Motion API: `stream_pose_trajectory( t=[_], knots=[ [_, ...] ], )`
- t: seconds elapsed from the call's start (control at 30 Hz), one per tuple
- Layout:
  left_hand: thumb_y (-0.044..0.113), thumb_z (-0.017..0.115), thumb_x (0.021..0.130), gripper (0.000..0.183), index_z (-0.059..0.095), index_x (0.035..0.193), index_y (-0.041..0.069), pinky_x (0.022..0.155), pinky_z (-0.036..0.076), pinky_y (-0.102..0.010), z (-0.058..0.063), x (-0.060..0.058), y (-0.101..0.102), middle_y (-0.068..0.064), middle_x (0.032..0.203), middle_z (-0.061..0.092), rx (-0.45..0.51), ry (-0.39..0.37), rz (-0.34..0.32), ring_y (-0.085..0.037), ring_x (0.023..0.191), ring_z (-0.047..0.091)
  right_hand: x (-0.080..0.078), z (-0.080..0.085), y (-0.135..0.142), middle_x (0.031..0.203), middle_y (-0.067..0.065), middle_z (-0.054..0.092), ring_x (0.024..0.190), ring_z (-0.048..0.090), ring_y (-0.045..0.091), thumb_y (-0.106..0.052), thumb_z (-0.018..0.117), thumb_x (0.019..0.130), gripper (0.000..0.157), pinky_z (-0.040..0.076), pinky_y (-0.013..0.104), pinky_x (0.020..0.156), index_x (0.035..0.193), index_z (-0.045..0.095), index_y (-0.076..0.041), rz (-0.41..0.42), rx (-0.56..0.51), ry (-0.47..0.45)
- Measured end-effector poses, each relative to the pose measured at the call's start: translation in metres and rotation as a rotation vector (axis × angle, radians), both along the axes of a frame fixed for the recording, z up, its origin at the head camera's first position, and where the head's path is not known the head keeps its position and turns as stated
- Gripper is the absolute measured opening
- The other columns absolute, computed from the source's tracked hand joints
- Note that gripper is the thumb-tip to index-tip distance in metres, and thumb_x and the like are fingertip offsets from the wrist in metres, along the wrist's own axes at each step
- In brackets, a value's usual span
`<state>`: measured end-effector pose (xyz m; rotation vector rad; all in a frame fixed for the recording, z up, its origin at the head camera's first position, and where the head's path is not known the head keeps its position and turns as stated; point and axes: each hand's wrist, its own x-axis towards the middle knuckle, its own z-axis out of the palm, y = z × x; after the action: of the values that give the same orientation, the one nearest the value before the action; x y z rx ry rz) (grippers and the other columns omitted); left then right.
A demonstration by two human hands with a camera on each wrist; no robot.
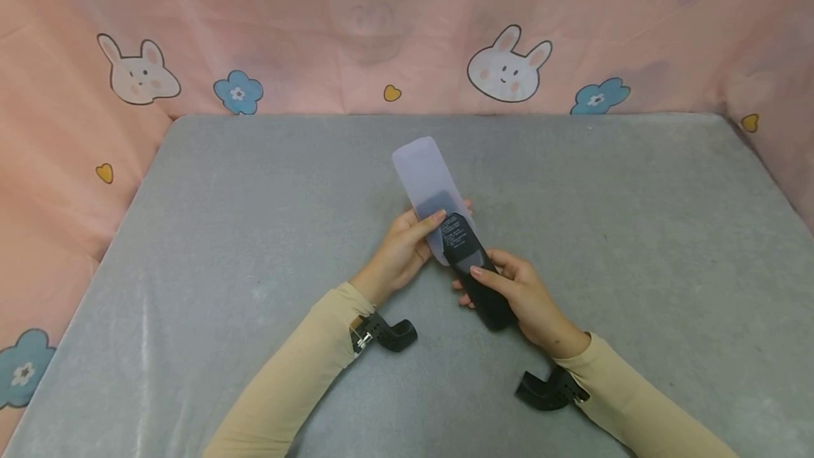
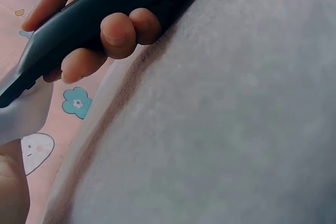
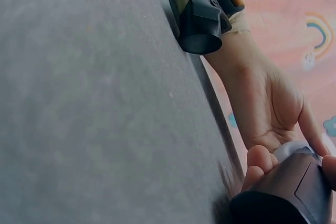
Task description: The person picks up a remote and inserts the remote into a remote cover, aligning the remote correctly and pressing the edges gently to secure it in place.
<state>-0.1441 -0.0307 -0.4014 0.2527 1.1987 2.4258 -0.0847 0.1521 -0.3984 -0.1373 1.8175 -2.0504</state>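
A black remote control (image 1: 480,271), its back with printed text and a battery cover facing up, slants across the middle of the head view. My right hand (image 1: 531,299) grips its lower half, thumb on the back and fingers curled beneath. My left hand (image 1: 402,253) pinches a translucent whitish sleeve (image 1: 425,165) between thumb and fingers. The remote's upper end lies at the sleeve's lower part; a darker patch shows through the sleeve there. How far the remote is inside, I cannot tell. In the right wrist view the remote (image 3: 286,187) points toward the left palm (image 3: 265,98).
A grey cloth-covered table (image 1: 222,232) lies under both hands. Behind it and at the sides hangs a pink curtain (image 1: 305,34) with rabbits and flowers. Black wrist camera mounts (image 1: 397,336) stick out from both beige sleeves.
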Motion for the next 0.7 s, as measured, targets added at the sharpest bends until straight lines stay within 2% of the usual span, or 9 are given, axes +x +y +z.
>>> stream_pose_trajectory(
  t=[0.2,0.47,0.7],
  knots=[
    [-0.002,0.039,0.099,0.039,0.034,0.137,-0.011,0.104,0.037,-0.036,0.0004,0.0001,0.0004,-0.03,0.138,0.041,-0.017,0.008,0.003,-0.029,0.125,0.048,-0.0002,-0.0002,0.0001,0.087,0.009,0.071,0.07,0.069,0.023,-0.008,0.054,0.095,0.033,0.056,0.036,0.07,0.12,0.045,0.011,-0.001,-0.011,-0.004],
    [-0.004,0.041,0.098,0.038,0.037,0.135,-0.011,0.103,0.038,-0.035,-0.0016,0.0004,0.003,-0.029,0.137,0.043,-0.07,0.053,0.021,-0.027,0.124,0.049,0.0013,-0.001,0.0008,0.089,0.01,0.07,0.072,0.069,0.023,-0.007,0.054,0.095,0.032,0.056,0.036,0.071,0.12,0.046,0.011,-0.014,-0.005,0.007],
    [0.001,0.04,0.1,0.036,0.039,0.133,-0.013,0.096,0.044,-0.03,0.0004,-0.002,0.0019,-0.031,0.134,0.045,-0.038,0.03,0.079,-0.018,0.111,0.058,0.0016,0.0012,-0.0011,0.089,0.015,0.07,0.079,0.068,0.021,-0.011,0.06,0.093,0.032,0.054,0.029,0.072,0.114,0.053,0.012,-0.066,0.143,0.064]
  ],
)
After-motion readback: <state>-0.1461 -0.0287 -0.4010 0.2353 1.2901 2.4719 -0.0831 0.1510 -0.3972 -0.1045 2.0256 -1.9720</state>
